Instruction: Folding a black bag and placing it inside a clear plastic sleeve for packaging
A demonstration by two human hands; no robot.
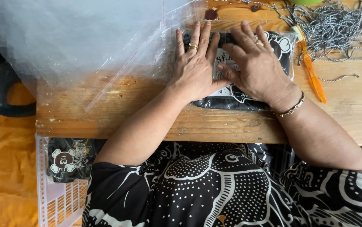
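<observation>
A flat black packet (pixel 231 98), sealed in glossy clear film and printed with white figures, is seen lying on the worn wooden tabletop (pixel 349 113) near its front edge. The left hand (pixel 195 67) is laid flat on the packet's left part, fingers extended and slightly spread, a ring worn on one finger. The right hand (pixel 256 63) is pressed flat on the packet's right part, fingers extended, thumb turned toward the left hand; a metal bracelet (pixel 292 108) is worn at the wrist. Nothing is pinched by either hand.

A heap of thin, crinkled clear bags (pixel 71 38) with adhesive strips is noted at the left, partly overhanging the tabletop. A tangle of grey braided cords (pixel 336 25) is noted at the far right corner, with an orange plastic tool (pixel 313 75), long and flat, lying just beside the packet.

Below the tabletop at the left, a white perforated plastic basket (pixel 59 201) is seen; one similar black packet (pixel 67 159) with a skull-shaped print lies in it.
</observation>
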